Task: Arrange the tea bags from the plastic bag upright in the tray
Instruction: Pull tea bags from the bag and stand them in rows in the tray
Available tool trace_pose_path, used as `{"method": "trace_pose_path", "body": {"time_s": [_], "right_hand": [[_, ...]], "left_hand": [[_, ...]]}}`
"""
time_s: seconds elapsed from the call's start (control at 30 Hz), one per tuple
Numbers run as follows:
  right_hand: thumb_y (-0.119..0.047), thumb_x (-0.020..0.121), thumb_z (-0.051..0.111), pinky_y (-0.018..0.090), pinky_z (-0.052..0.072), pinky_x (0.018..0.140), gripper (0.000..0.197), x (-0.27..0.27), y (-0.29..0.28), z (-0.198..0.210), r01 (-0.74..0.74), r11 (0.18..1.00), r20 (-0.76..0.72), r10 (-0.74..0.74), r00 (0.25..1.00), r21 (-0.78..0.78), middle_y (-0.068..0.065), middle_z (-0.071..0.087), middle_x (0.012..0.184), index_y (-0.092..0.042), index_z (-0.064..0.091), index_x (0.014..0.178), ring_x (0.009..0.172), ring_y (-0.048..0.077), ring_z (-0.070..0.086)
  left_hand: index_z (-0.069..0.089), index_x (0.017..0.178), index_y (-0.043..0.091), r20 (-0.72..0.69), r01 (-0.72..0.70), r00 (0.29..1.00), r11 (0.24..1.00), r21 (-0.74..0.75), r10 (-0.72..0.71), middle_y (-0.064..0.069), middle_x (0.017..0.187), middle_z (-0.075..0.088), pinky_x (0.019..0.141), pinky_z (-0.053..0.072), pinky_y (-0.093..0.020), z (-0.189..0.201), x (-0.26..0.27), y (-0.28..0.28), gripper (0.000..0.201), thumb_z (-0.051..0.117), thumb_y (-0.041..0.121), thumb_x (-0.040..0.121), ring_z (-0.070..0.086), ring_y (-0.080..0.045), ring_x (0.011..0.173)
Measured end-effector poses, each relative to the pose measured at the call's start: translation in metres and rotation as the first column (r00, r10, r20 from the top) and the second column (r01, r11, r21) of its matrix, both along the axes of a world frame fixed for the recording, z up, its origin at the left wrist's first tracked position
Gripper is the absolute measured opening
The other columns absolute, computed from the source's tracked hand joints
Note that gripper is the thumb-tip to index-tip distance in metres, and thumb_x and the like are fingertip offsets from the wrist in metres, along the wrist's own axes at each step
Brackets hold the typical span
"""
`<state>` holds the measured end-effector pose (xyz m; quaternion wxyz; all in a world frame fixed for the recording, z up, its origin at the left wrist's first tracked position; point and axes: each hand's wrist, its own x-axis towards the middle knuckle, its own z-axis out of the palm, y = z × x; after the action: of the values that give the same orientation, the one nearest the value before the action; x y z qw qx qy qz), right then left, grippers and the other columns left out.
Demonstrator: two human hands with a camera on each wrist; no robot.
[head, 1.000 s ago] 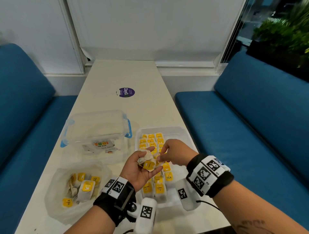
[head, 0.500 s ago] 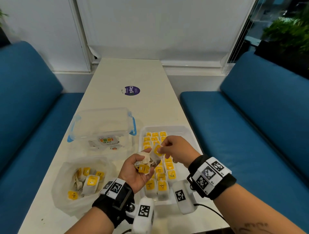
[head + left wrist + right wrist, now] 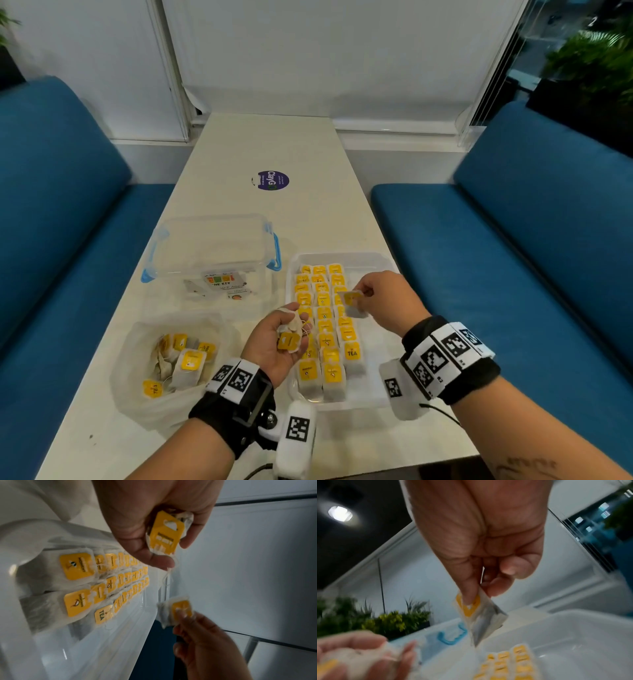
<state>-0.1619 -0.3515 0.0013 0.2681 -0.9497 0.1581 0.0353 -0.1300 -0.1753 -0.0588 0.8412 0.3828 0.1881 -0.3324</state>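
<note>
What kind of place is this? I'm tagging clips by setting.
Likely a café or office lounge booth: blue cushioned benches flank a narrow white table with a round purple sticker, against a blind-covered window, with potted plants behind glass.

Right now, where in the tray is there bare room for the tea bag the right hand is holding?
Bare tray floor runs along the right wall, beside the three rows of tea bags, below the right hand pinching one tea bag. The left side is packed.
</note>
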Motion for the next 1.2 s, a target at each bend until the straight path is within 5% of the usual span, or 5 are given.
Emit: {"method": "trace_pose_path", "body": {"time_s": [0.27, 0.37, 0.5, 0.63, 1.2], "right_hand": [[-0.013, 0.092, 0.055, 0.015, 0.037, 0.05, 0.016, -0.009, -0.018, -0.021, 0.035, 0.999, -0.275, -0.032, 0.961, 0.005, 0.006, 0.064, 0.087, -0.006, 0.067, 0.1, 0.068, 0.014, 0.053], [-0.005, 0.094, 0.048, 0.023, 0.048, 0.056, 0.026, -0.009, -0.01, -0.039, -0.013, 1.0, -0.515, 0.022, 0.857, 0.021, 0.015, 0.069, 0.101, -0.003, 0.06, 0.116, 0.06, 0.019, 0.056], [-0.009, 0.095, 0.046, 0.026, 0.05, 0.06, 0.014, -0.011, -0.007, -0.053, 0.016, 0.98, -0.682, 0.126, 0.72, 0.198, 0.009, 0.066, 0.074, -0.002, 0.054, 0.104, 0.06, 0.019, 0.059], [-0.005, 0.094, 0.047, 0.019, 0.049, 0.045, 0.013, -0.009, -0.004, -0.053, 0.045, 0.954, -0.698, 0.185, 0.692, 0.298, 0.008, 0.064, 0.069, -0.009, 0.048, 0.082, 0.051, 0.011, 0.064], [-0.005, 0.093, 0.047, 0.02, 0.046, 0.047, 0.007, -0.002, -0.015, -0.069, 0.062, 0.976, -0.789, 0.132, 0.6, 0.21, 0.003, 0.066, 0.053, -0.003, 0.052, 0.089, 0.053, 0.011, 0.065]], "left_hand": [[0.057, 0.093, 0.012, -0.013, -0.126, 0.992, 0.992, -0.018, 0.126, -0.009, 0.085, 0.057, 0.046, 0.051, -0.019, 0.002, 0.007, 0.011, 0.015, 0.043, 0.009, 0.091, 0.054, -0.017, 0.064], [0.058, 0.093, 0.011, -0.011, -0.096, 0.995, 0.995, -0.009, 0.096, -0.01, 0.086, 0.058, 0.046, 0.051, -0.02, 0.003, 0.004, 0.008, 0.016, 0.043, 0.008, 0.09, 0.053, -0.018, 0.067], [0.06, 0.095, 0.011, -0.008, -0.07, 0.997, 0.998, -0.004, 0.07, -0.008, 0.085, 0.06, 0.046, 0.051, -0.02, 0.005, 0.001, 0.008, 0.017, 0.044, 0.009, 0.09, 0.054, -0.018, 0.067], [0.061, 0.097, 0.011, -0.009, -0.071, 0.997, 0.997, 0.0, 0.071, -0.009, 0.087, 0.059, 0.046, 0.051, -0.02, 0.006, 0.001, 0.01, 0.018, 0.044, 0.009, 0.089, 0.054, -0.019, 0.067], [0.06, 0.096, 0.01, -0.023, -0.08, 0.997, 0.997, -0.013, 0.08, -0.01, 0.087, 0.06, 0.048, 0.053, -0.02, 0.002, 0.003, 0.016, 0.018, 0.043, 0.009, 0.09, 0.055, -0.019, 0.071]]}}
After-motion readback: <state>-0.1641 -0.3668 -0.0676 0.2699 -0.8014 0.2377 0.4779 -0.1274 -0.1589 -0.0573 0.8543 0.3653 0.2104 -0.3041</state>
